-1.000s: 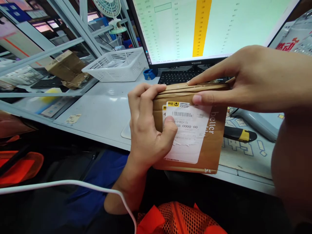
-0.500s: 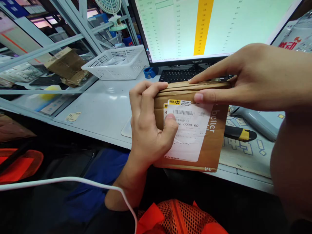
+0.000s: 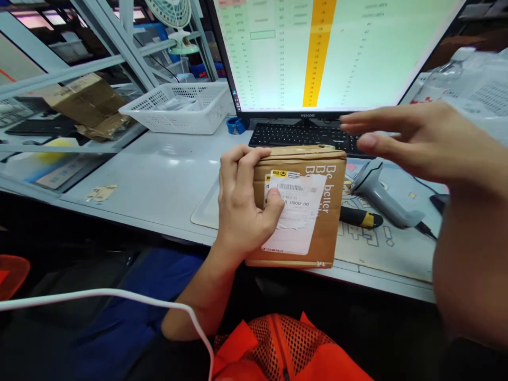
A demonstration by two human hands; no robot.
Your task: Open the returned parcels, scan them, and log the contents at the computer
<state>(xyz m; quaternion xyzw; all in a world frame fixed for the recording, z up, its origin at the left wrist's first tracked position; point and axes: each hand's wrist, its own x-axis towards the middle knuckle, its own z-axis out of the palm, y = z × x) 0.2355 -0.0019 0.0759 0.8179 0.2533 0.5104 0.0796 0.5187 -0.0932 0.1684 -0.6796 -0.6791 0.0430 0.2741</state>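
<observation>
Parcel: brown cardboard box (image 3: 329, 211), stood on edge at the front rim of the grey desk (image 3: 166, 180), white shipping label (image 3: 296, 211) facing the wearer.
Left hand (image 3: 242, 206): clasped round the box's left edge, thumb pressed on the label.
Right hand (image 3: 420, 140): blurred, fingers spread flat, empty, above and right of the box, clear of it.
Behind: black keyboard (image 3: 293, 135), lit monitor (image 3: 329, 53).
Right of box: grey barcode scanner (image 3: 381, 193) lying on the desk.
Far left: white plastic basket (image 3: 178, 108).
</observation>
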